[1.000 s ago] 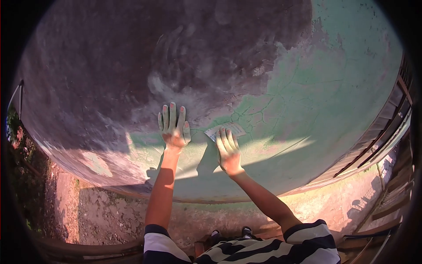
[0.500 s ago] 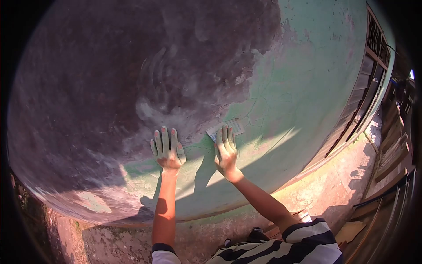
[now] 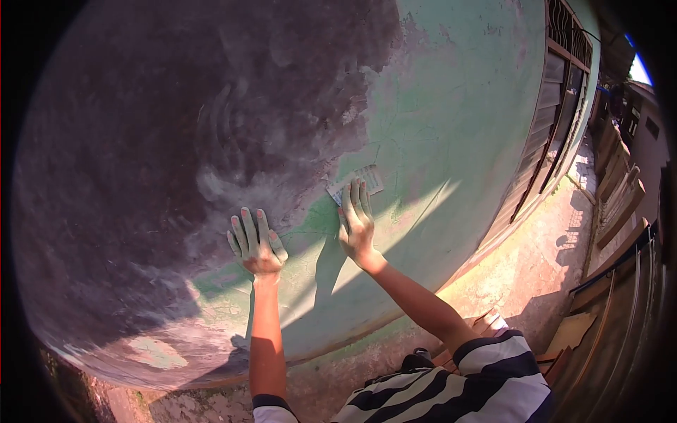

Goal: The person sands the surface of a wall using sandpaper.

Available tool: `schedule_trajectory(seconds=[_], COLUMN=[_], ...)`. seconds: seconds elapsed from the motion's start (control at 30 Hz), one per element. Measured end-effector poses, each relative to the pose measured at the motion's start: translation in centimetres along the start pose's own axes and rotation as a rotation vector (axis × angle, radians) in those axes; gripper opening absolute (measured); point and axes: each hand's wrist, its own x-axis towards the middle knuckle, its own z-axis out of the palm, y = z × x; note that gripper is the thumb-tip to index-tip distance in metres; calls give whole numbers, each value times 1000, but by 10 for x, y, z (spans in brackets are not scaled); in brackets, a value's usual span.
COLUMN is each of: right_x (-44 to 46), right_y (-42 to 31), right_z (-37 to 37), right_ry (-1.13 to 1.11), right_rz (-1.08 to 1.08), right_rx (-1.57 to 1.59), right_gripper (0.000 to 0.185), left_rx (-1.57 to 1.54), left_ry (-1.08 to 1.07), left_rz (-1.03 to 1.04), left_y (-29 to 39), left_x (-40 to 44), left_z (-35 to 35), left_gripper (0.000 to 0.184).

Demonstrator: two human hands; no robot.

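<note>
From where I stand, both of the person's hands are up against a curved-looking wall (image 3: pixel 451 127). The right hand (image 3: pixel 358 229) lies over a pale printed sheet (image 3: pixel 369 179), its fingers (image 3: pixel 356 199) straight and close together, laid flat on the sheet against the wall, not curled around it. One edge pokes out to the left of those fingers, and a marked corner shows beyond and to the right of their tips. The left hand (image 3: pixel 261 250) grasps nothing; its fingers (image 3: pixel 249 229) are loosely spread on the wall, well apart from the sheet, which sits up and to their right. Above the left fingers stretches a dark purplish patch (image 3: pixel 155 106); right of the right fingers the surface is green. A pale dust coats both hands. Below them is the person's striped shirt (image 3: pixel 451 384), and far off to the right of the right fingers, a barred window (image 3: pixel 570 29).
</note>
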Motion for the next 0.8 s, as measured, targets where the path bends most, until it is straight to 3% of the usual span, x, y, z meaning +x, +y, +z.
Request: schedule_trajectory(seconds=[0.03,0.1,0.23,0.37,0.43,0.57,0.67,0.73,0.8], right_x=[-33,-72,-37,50,50,-57,-114,-95,-32], right_y=[-5,-2,28,33,41,57,77,102,116], right_z=[6,4,-12,-32,-31,-9,-22,-30,-47], right_ry=[-86,-296,-261,36,92,124,-4,-61,-44], right_rz=[-7,-219,-402,-90,-29,118,67,-97,-121], right_rx=[10,-77,-84,-105,-80,-71,-54,-69,-75], right_gripper=[51,51,44,52,55,55,55,56,58], left_rx=[-14,-2,-27,-5,-9,-17,-13,-5,11], left_ry=[-5,-21,-22,-17,-35,-10,-15,-15,-11], left_rz=[5,10,32,23,38,37,26,45,53], left_y=[0,-2,-7,-5,-4,-2,-3,-4,-4], left_x=[1,0,-4,-2,-3,-1,-2,-2,-2], left_z=[-1,-2,-2,-1,-1,1,-2,-2,-2], left_gripper=[46,47,47,47,48,48,48,48,48])
